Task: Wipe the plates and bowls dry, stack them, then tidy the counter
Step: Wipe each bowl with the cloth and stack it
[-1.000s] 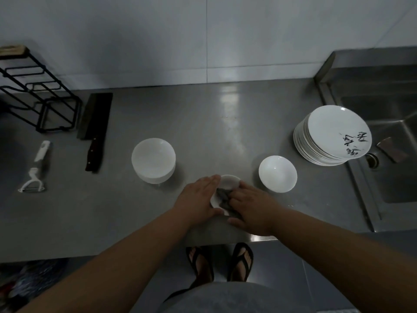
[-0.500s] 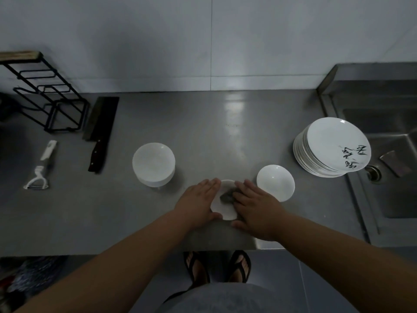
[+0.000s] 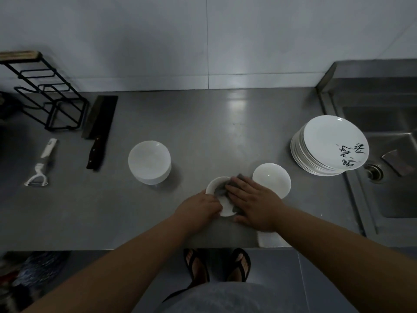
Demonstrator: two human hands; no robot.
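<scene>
White stacked bowls (image 3: 149, 162) sit left of centre on the steel desk (image 3: 225, 136). At lower centre, the left hand (image 3: 198, 211) curls a narrow grip round the near-left rim of a small bowl (image 3: 222, 207), which sits mouth up. A grey cloth (image 3: 220, 189) lies inside it, pressed by the flat, spread fingers of the right hand (image 3: 252, 204). Further right are a single bowl (image 3: 272, 180) and stacked plates (image 3: 330, 145).
</scene>
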